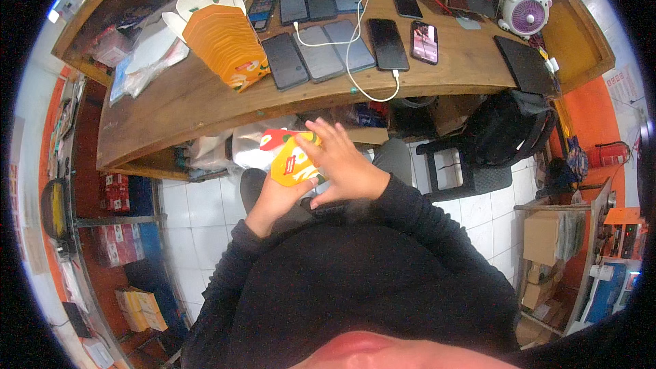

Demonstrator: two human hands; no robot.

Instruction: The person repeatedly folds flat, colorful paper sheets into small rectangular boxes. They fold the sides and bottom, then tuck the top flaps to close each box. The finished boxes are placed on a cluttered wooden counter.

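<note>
Over my lap, below the desk's front edge, is a yellow-orange paper food carton (282, 172) with a red flap and white and green print. My left hand (275, 198) grips it from below and the left, its fingers mostly hidden behind the carton. Against the carton's right side lies my right hand (352, 171), fingers stretched and apart, thumb lower down. On the desk's left stands a tall nested stack of matching cartons (222, 41), orange with white inner flaps at the top.
Several phones (321, 51) lie on the wooden desk (437, 78), with a white charging cable (372, 98) looping over its front edge. A small fan (526, 10) stands at the far right. Beside my right knee is a black chair (471, 181). Shelves (119, 222) line the left.
</note>
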